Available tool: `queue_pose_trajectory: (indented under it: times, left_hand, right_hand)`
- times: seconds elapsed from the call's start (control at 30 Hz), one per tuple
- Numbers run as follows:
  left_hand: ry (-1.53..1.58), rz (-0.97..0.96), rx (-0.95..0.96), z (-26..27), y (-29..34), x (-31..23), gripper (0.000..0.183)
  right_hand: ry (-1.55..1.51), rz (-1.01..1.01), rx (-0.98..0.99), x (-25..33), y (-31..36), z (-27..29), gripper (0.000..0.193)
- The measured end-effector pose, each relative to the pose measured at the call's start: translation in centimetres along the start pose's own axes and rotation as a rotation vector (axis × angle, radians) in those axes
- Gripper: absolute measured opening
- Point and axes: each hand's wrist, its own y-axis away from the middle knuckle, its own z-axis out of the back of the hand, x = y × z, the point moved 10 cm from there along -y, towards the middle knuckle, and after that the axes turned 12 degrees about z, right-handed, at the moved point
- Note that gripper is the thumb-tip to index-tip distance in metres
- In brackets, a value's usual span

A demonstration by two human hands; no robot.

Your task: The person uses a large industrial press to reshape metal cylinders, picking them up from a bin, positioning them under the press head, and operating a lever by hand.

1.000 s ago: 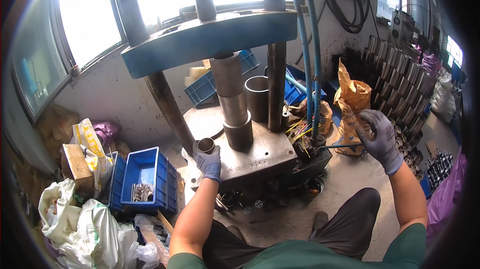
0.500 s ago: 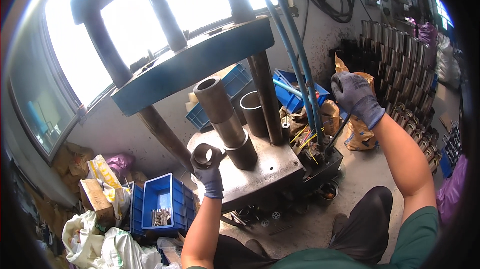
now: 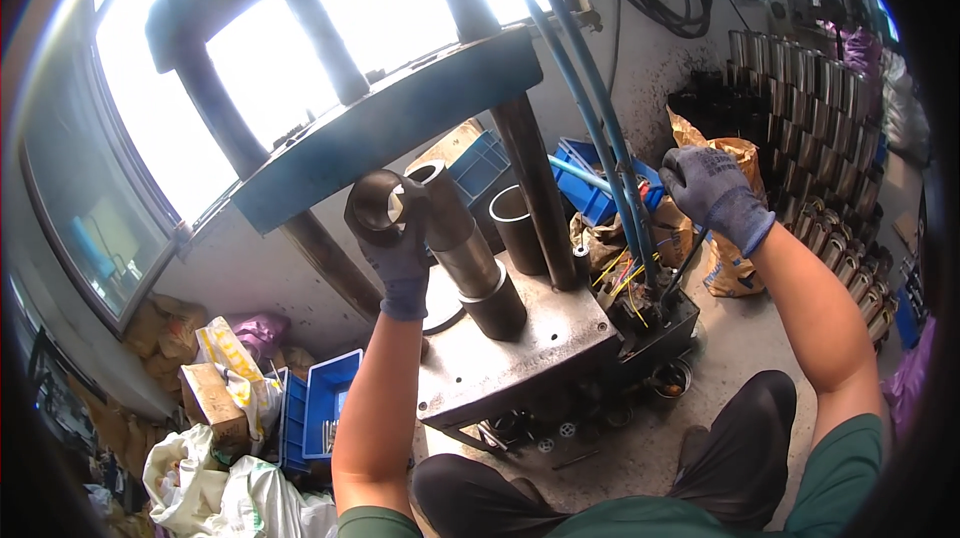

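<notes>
My left hand [image 3: 393, 263], in a grey glove, is raised and closed round a short dark metal sleeve [image 3: 371, 202], its round opening facing me. Just right of it, a column of metal tubes [image 3: 447, 223] leans in view on the press table [image 3: 510, 363], its foot inside a darker sleeve [image 3: 495, 311]. The column's top stands below the blue press plate [image 3: 390, 128]. On the right, my gloved right hand [image 3: 718, 196] is closed round the upper end of a dark lever [image 3: 689, 263]; the fingers hide its tip.
A wide dark tube [image 3: 516, 233] stands behind the column, beside a press post [image 3: 530, 183]. Blue hoses [image 3: 600, 118] and loose wires run down near the lever. Blue bins [image 3: 325, 393] and white sacks [image 3: 185, 473] lie at lower left. Stacked metal tubes [image 3: 800, 118] line the right.
My left hand has risen with the sleeve from the table's left edge to beside the column's upper part. My right hand stays on the lever. The view has shifted slightly.
</notes>
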Motion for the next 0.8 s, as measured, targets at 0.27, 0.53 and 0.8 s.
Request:
queue_pose_trajectory:
  times: [0.27,0.53,0.8]
  left_hand:
    - [0.118,0.156,0.072,-0.7,-1.5,2.1,0.065]
    - [0.162,0.309,0.182,-2.7,-3.9,2.3,0.061]
    - [0.005,0.573,0.190,-3.9,-7.2,8.8,0.066]
  right_hand:
    - [-0.044,0.019,-0.014,0.4,-0.1,0.3,0.032]
    - [-0.005,0.005,0.067,0.3,1.2,0.3,0.043]
    - [-0.044,0.203,0.004,3.8,7.4,2.3,0.024]
